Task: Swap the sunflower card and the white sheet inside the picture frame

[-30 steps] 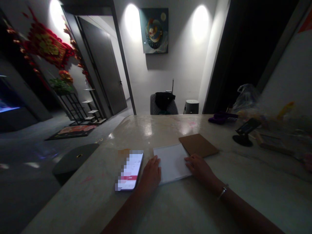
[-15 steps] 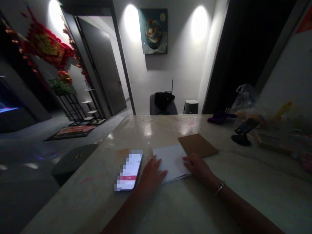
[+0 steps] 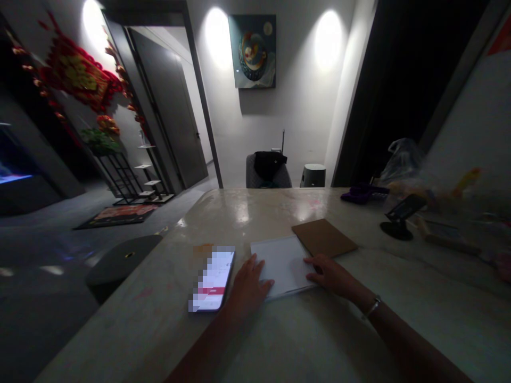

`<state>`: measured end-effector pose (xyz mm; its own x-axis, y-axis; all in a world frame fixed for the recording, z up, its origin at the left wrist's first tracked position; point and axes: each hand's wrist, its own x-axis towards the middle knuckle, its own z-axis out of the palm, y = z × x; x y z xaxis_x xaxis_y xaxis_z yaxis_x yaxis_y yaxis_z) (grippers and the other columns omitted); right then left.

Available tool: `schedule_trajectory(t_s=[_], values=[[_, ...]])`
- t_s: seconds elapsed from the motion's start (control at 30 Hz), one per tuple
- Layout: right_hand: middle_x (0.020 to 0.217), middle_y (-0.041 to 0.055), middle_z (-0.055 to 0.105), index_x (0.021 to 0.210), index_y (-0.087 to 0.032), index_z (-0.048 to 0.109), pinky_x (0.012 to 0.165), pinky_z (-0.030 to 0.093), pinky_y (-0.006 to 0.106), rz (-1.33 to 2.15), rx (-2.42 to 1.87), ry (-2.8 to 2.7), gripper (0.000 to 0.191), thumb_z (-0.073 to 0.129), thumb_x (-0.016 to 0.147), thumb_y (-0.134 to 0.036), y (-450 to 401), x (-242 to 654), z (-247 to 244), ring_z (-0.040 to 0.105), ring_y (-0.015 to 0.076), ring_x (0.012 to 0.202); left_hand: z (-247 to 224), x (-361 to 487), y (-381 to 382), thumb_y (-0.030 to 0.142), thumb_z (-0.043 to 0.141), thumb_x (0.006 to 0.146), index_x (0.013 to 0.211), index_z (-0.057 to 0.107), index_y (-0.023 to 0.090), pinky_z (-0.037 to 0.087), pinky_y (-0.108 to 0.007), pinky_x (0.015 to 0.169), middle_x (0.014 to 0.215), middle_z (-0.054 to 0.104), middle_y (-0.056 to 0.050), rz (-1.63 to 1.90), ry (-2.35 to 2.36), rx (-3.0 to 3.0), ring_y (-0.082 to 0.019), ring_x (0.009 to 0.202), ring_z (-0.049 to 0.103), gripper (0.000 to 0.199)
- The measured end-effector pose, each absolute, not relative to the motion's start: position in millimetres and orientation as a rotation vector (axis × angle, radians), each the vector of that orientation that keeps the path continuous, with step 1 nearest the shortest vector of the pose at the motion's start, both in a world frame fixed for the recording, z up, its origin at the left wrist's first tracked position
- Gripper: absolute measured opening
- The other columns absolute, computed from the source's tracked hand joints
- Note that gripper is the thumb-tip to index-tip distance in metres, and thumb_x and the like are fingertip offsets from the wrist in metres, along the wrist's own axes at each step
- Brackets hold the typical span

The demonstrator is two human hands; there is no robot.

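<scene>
White pad (image 3: 281, 264) lies btwn your hands, long axis pointing fwd; L hand (image 3: 248, 284) & R hand (image 3: 329, 275) at its side edges, fingers (image 3: 259, 272) flat, not gripping.

The table (image 3: 275, 213) is polished stone, glossy, with lamp glare at 12 o'clock. At 6 o'clock the pad (image 3: 281, 263) looks like smooth, matt white paper, and the board (image 3: 324, 238) at 4 o'clock is matt brown card, faintly rough. The phone (image 3: 211, 279) at 7 o'clock has a smooth glass face. The bag (image 3: 403, 162) at 3 o'clock is thin, crinkled clear plastic, the bracelet (image 3: 373, 307) at 4 o'clock is shiny metal, and the chair (image 3: 250, 173) at 12 o'clock is woven grey cloth.
</scene>
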<state>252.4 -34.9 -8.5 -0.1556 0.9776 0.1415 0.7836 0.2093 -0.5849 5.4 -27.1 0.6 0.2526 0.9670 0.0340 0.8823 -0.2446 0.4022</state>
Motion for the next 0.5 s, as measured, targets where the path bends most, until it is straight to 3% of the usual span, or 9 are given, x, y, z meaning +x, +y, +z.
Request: schedule_trajectory(t_s=[0.13, 0.33, 0.5], values=[[0.093, 0.0091, 0.063, 0.097, -0.015, 0.062, 0.077, 0.042, 0.031, 0.375, -1.677, -1.799, 0.032, 0.042, 0.079, -0.033, -21, 264, -16, 0.057, 0.0199, 0.086, 1, 5, -28, 0.042, 0.049, 0.072, 0.120, 0.047, 0.019, 0.023, -0.038, 0.102, 0.138, 0.030, -0.010, 0.401, 1.703, 2.234, -0.025, 0.126, 0.026, 0.053], [0.110, 0.0177, 0.054, 0.114, -0.010, 0.048, 0.086, 0.038, 0.038, -0.047, -1.994, -1.536, 0.042, 0.045, 0.078, -0.033, -4, 310, -30, 0.050, 0.0261, 0.103, -5, 4, -25, 0.040, 0.050, 0.072, 0.118, 0.049, 0.017, 0.024, -0.039, 0.102, 0.138, 0.031, -0.011, 0.468, 1.674, 2.220, -0.028, 0.125, 0.028, 0.051], [0.106, 0.0202, 0.057, 0.113, -0.008, 0.047, 0.080, 0.040, 0.039, 0.065, -2.139, -1.385, 0.046, 0.046, 0.077, -0.035, -2, 326, -36, 0.053, 0.0289, 0.097, -9, 3, -24, 0.042, 0.048, 0.073, 0.119, 0.047, 0.019, 0.024, -0.042, 0.101, 0.139, 0.029, -0.009, 0.456, 1.681, 2.231, -0.026, 0.126, 0.027, 0.051]])
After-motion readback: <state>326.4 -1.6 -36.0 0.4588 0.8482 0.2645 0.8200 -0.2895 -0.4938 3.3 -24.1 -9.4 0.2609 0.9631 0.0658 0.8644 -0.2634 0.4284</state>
